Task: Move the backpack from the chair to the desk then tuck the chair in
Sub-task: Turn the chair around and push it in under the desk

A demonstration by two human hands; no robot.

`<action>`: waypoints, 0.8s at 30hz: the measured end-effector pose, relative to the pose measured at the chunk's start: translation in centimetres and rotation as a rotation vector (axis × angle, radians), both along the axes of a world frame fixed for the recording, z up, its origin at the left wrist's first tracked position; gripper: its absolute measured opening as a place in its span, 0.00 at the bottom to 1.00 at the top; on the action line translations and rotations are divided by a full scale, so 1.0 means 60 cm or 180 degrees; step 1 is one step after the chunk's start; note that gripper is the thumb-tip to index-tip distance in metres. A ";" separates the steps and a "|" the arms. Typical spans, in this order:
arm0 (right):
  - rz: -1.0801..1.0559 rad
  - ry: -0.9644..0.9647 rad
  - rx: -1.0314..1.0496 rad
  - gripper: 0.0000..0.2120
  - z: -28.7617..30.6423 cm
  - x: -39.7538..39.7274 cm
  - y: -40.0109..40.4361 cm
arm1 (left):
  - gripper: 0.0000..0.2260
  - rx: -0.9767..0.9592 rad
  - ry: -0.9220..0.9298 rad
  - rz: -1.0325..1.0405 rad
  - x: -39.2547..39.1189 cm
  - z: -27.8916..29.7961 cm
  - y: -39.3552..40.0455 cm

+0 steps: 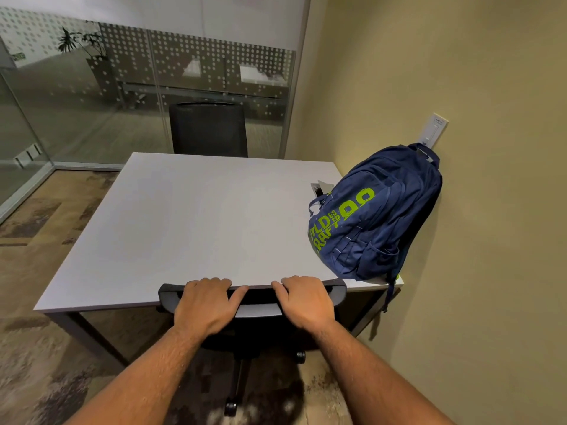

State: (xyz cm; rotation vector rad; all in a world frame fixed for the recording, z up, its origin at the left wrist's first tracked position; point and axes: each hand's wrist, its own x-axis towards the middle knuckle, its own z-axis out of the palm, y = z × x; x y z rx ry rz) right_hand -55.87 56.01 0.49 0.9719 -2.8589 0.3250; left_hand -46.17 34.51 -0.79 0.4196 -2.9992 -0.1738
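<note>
A navy backpack (374, 216) with green lettering stands on the right end of the grey desk (184, 222), leaning against the wall. The black office chair (257, 305) is right in front of me, its backrest top at the desk's near edge and its seat under the desktop. My left hand (205, 305) grips the top of the backrest on the left, fingers curled over it. My right hand (303, 302) grips the same top edge on the right.
A second black chair (208, 130) stands at the desk's far side before a glass partition (92, 96). The beige wall (475, 271) runs close along the right. A cable box (320, 188) is set in the desktop beside the backpack. Patterned carpet (40, 250) covers the floor.
</note>
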 end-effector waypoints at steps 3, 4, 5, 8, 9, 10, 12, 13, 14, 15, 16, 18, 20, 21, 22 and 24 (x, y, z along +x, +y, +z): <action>0.0016 -0.0021 -0.0074 0.28 -0.003 -0.022 0.016 | 0.36 0.0006 -0.0060 -0.0003 -0.016 0.001 0.017; 0.0035 -0.0028 -0.0091 0.28 -0.003 -0.025 0.017 | 0.36 0.0022 -0.0069 0.0010 -0.018 0.001 0.018; 0.0057 -0.0036 -0.0085 0.28 -0.004 -0.027 0.016 | 0.36 0.0037 -0.0077 0.0027 -0.019 0.001 0.018; 0.0097 -0.0071 -0.0035 0.28 -0.003 -0.031 0.013 | 0.35 0.0044 -0.0090 0.0044 -0.017 0.000 0.015; 0.0101 -0.0079 -0.0024 0.28 -0.002 -0.032 0.014 | 0.35 0.0040 -0.0097 0.0045 -0.018 0.000 0.017; 0.0100 -0.0090 -0.0021 0.28 -0.001 -0.033 0.015 | 0.35 0.0033 -0.0104 0.0048 -0.018 0.001 0.018; 0.0105 -0.0120 -0.0008 0.28 0.000 -0.032 0.016 | 0.35 0.0018 -0.0117 0.0065 -0.018 0.003 0.019; 0.0116 -0.0133 0.0001 0.28 -0.001 -0.032 0.017 | 0.34 0.0024 -0.0128 0.0074 -0.017 0.003 0.019; 0.0124 -0.0146 -0.0002 0.28 -0.001 -0.031 0.017 | 0.34 0.0037 -0.0139 0.0081 -0.017 0.003 0.020; 0.0134 -0.0160 -0.0017 0.29 -0.001 -0.031 0.018 | 0.34 0.0047 -0.0148 0.0087 -0.016 0.003 0.020; 0.0158 -0.0179 -0.0032 0.29 0.000 -0.033 0.018 | 0.34 0.0054 -0.0154 0.0092 -0.016 0.004 0.021; 0.0294 -0.0186 -0.0028 0.27 -0.001 -0.035 0.021 | 0.34 0.0063 -0.0170 0.0105 -0.016 0.006 0.021; 0.0483 -0.0126 -0.0013 0.22 -0.001 -0.035 0.026 | 0.34 0.0080 -0.0181 0.0119 -0.016 0.006 0.021; 0.0531 -0.0088 0.0001 0.19 -0.003 -0.035 0.030 | 0.34 0.0083 -0.0182 0.0125 -0.017 0.005 0.022; 0.0533 -0.0051 0.0052 0.18 -0.004 -0.034 0.033 | 0.34 0.0080 -0.0182 0.0131 -0.017 0.006 0.022; 0.0477 0.0019 0.0207 0.19 -0.008 -0.033 0.033 | 0.35 0.0066 -0.0166 0.0138 -0.017 0.007 0.022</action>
